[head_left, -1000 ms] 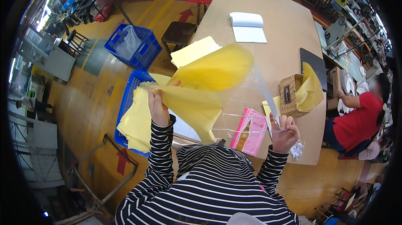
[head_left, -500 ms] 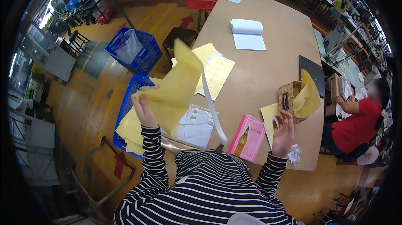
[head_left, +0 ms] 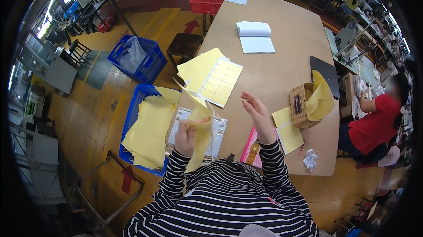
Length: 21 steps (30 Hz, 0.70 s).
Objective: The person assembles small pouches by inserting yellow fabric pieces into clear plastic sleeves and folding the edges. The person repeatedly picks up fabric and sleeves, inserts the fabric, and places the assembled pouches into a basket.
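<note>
I see the left hand (head_left: 185,138) closed round a limp yellow sheet (head_left: 202,143) over the flat tan table (head_left: 282,74); the right hand (head_left: 260,120), open, empty, has swung inward, nearer the sheet.

A limp yellow sheet (head_left: 202,143), bunched into narrow folds, hangs gripped in the left fingers (head_left: 190,132).

pink book (head_left: 252,153) — partly hidden; held yellow sheet (head_left: 202,141) — apparently blurred
</note>
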Each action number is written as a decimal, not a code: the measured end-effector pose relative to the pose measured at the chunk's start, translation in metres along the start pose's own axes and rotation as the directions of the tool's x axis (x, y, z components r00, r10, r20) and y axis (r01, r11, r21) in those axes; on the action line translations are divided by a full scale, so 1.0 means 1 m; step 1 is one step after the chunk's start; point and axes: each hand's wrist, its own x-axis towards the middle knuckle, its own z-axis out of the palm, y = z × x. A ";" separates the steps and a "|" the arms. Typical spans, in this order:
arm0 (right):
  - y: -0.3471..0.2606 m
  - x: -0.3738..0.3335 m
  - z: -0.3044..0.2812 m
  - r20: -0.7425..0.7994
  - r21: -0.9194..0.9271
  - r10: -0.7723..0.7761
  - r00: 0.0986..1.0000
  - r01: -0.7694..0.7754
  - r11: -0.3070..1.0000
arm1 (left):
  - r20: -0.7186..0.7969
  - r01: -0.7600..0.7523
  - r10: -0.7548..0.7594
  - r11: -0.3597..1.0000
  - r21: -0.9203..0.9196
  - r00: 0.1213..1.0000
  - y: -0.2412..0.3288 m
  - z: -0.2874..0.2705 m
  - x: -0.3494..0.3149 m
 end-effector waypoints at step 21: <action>-0.010 -0.041 0.032 0.094 0.071 0.054 0.994 -0.061 0.996 | 0.573 0.413 -0.168 0.850 -0.329 0.802 0.005 0.026 0.016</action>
